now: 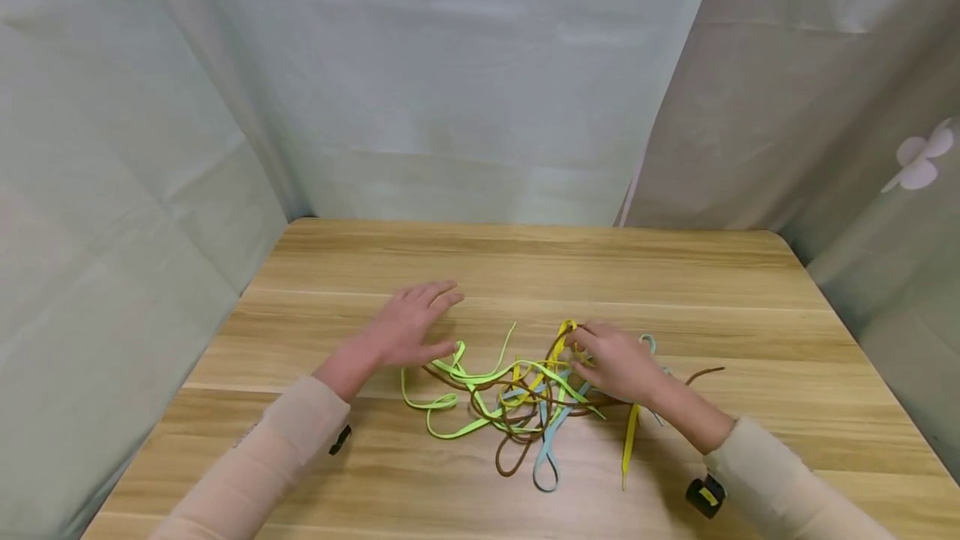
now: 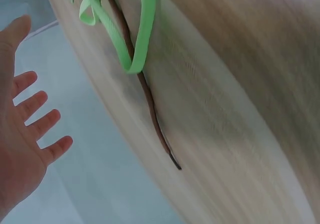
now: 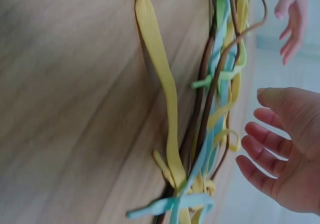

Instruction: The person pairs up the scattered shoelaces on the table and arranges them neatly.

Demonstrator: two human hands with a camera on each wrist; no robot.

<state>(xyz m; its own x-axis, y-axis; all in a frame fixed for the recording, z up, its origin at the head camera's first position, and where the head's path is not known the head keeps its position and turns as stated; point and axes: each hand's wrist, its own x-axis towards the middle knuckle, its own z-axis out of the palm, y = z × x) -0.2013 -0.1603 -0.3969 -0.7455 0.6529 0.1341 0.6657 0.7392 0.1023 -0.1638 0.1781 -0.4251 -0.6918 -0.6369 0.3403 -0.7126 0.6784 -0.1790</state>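
Loosely tangled laces (image 1: pixel 544 408), left hand (image 1: pixel 405 326) beside, right hand (image 1: pixel 618 362) above, 1 illegible label (image 1: pixel 707 497)

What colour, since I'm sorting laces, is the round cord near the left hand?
The cord is brown; clearest in the left wrist view.

Tabletop (image 1: pixel 525 265): tan wood-grain, darker brown streaks. On tabletop: neon-green flat shoelace (image 2: pixel 148 18); brown shoelace (image 2: pixel 150 103), near-black tip; plain yellow flat shoelace (image 3: pixel 170 98); light-blue flat shoelace (image 3: pixel 192 201). Behind tabletop: pale grey-green cloth (image 1: pixel 450 90); toward tabletop's right end, pinkish-taupe curtain (image 1: pixel 750 107). Right of tabletop: pale-pink flower motif (image 1: pixel 921 158). Above tabletop's near part: pale peach sleeve (image 1: pixel 255 465), cream cuff (image 1: pixel 307 419); black wrist camera (image 1: pixel 699 504), yellow label (image 1: pixel 707 496).
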